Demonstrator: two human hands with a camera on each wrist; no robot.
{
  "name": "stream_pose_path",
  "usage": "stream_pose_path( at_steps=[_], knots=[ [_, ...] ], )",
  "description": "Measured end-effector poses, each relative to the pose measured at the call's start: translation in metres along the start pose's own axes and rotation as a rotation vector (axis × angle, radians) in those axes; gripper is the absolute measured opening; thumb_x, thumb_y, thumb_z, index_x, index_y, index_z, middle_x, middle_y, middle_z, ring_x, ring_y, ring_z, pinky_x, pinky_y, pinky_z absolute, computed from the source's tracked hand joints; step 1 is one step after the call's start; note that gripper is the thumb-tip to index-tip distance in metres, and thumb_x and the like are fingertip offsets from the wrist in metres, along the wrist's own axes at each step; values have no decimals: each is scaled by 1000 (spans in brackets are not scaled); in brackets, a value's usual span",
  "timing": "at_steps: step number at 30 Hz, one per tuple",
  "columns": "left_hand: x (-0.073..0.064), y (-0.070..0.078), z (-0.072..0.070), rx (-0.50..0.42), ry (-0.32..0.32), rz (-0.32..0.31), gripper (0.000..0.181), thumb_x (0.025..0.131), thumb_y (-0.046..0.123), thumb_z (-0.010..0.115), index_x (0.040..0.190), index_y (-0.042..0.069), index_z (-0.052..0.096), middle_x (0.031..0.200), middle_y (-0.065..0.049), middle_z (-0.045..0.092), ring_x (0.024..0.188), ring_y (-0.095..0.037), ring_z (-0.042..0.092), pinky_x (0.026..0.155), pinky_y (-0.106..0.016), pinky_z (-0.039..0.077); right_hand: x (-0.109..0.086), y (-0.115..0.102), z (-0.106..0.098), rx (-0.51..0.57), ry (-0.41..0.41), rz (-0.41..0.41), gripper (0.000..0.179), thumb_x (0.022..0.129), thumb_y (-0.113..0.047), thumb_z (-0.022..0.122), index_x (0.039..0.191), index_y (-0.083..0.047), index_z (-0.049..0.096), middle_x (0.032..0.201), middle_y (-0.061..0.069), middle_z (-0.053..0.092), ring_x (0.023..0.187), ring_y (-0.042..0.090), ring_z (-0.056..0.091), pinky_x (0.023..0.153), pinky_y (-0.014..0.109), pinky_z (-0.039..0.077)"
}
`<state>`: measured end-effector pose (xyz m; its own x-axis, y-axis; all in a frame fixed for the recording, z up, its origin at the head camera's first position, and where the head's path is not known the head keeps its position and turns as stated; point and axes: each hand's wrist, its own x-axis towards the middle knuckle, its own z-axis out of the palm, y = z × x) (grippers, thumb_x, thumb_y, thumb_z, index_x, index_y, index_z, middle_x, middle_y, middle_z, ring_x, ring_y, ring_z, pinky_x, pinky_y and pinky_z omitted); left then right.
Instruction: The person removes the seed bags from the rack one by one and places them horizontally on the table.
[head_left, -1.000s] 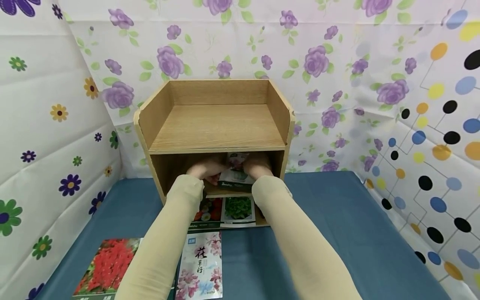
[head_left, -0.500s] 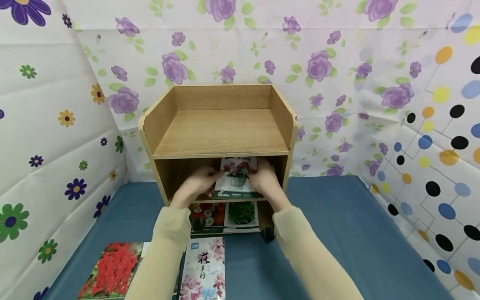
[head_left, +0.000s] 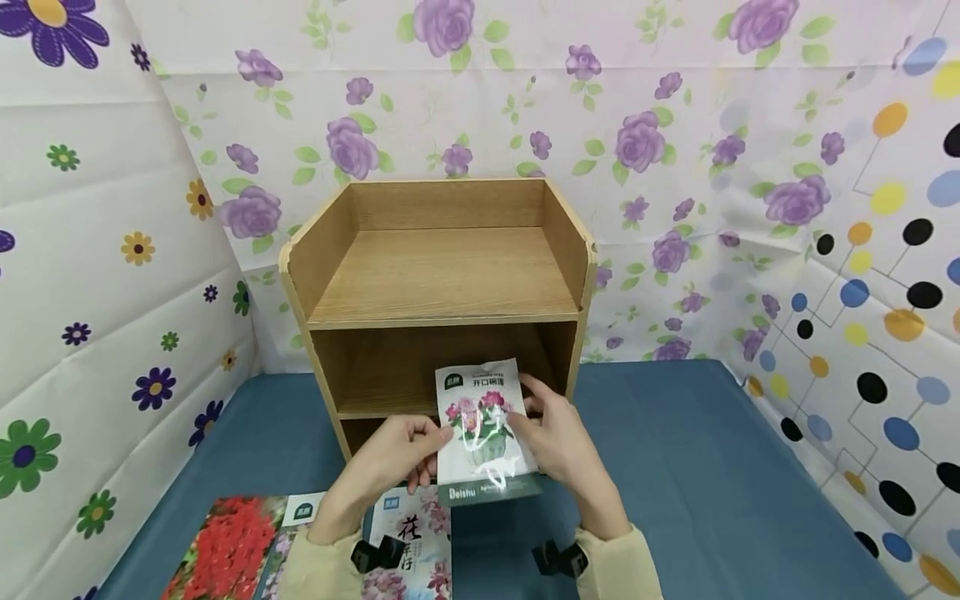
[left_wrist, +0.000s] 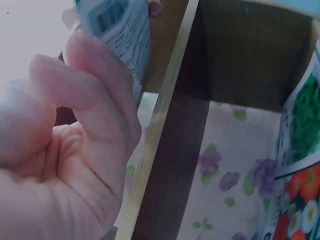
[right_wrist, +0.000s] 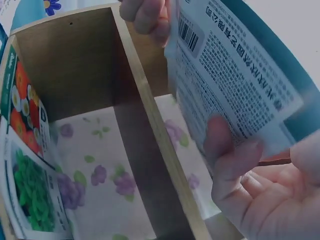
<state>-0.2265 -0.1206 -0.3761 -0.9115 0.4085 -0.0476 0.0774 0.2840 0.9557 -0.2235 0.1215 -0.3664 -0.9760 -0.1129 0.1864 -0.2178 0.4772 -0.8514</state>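
Note:
A white seed packet (head_left: 480, 433) with pink flowers in a pot and a green band along its bottom is held in front of the wooden shelf. My left hand (head_left: 393, 467) pinches its left edge. On the right edge, my right hand (head_left: 558, 442) grips it with thumb in front and fingers behind. The right wrist view shows the packet's back (right_wrist: 225, 70), printed with text and a barcode. In the left wrist view only part of that back appears, above the curled fingers (left_wrist: 107, 90).
The wooden shelf (head_left: 450, 275) stands against flowered cloth. Its lower compartment holds a green-leaf packet (right_wrist: 32, 190) and a red-and-white flower packet (right_wrist: 27, 105). On the blue table (head_left: 712, 483) lie a red-flower packet (head_left: 228, 546), a partly hidden packet (head_left: 300, 508) and a pink-blossom packet (head_left: 412, 533).
Both hands have drawn the potted-flower seed packet out of the shelf's middle compartment, toward the body. It now hangs tilted before the shelf, its front in full view.

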Motion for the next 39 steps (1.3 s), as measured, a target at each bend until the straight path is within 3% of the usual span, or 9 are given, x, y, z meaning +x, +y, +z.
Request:
stream_pose_path(
  at_steps=[5, 11, 15, 19, 25, 32, 36, 39],
  knots=[
    [-8, -5, 3, -16, -92, 5, 35, 94, 34, 66, 83, 1, 65, 61, -9, 61, 44, -15, 54, 41, -24, 44, -14, 4, -1, 57, -26, -9, 63, 94, -8, 64, 150, -7, 36, 88, 0, 65, 59, 13, 53, 57, 28, 43],
    [-12, -14, 0, -75, -197, -14, 32, 94, 30, 68, 84, 0, 67, 65, -9, 65, 49, -13, 58, 44, -25, 48, -20, 7, -6, -19, -137, -31, 64, 95, -10, 64, 151, -6, 33, 72, -2, 58, 49, 11, 36, 53, 26, 34],
    [-12, -18, -4, -96, -285, -22, 32, 94, 29, 68, 85, -1, 71, 71, -13, 67, 54, -15, 63, 49, -27, 52, -22, 11, -10, -22, -223, -26, 59, 95, -12, 64, 148, -4, 38, 65, -1, 51, 50, 11, 35, 52, 26, 33],
    [-9, -22, -7, -113, -354, -19, 31, 95, 28, 66, 92, -2, 74, 76, -16, 69, 59, -17, 67, 55, -30, 56, -21, 14, -11, 2, -268, 3, 53, 95, -11, 65, 142, -2, 42, 71, -1, 57, 55, 12, 43, 55, 27, 38],
    [-10, -32, -6, -145, -397, -36, 31, 95, 26, 66, 93, -4, 74, 77, -17, 70, 63, -18, 68, 59, -32, 57, -24, 19, -5, 57, -320, 69, 35, 95, -12, 65, 126, -2, 51, 73, 4, 62, 55, 16, 51, 52, 32, 45],
    [-20, -49, 2, -155, -428, -69, 33, 95, 24, 66, 86, -7, 71, 72, -11, 68, 58, -12, 65, 53, -27, 55, -38, 42, 5, 165, -394, 94, 25, 94, -13, 67, 112, -2, 51, 74, 6, 66, 64, 23, 64, 56, 47, 54],
    [-27, -65, 11, -180, -480, -113, 30, 96, 24, 65, 89, -5, 72, 68, -5, 66, 53, -6, 60, 48, -21, 50, -51, 63, 14, 217, -453, 145, 23, 94, -11, 66, 109, -2, 50, 76, 7, 68, 65, 25, 66, 55, 46, 55],
    [-30, -76, 19, -155, -470, -129, 29, 95, 24, 65, 88, -3, 72, 61, -2, 63, 45, -3, 53, 44, -19, 45, -57, 79, 20, 257, -494, 201, 23, 94, -8, 66, 106, -1, 48, 76, 9, 68, 66, 26, 67, 54, 41, 56]
  ],
)
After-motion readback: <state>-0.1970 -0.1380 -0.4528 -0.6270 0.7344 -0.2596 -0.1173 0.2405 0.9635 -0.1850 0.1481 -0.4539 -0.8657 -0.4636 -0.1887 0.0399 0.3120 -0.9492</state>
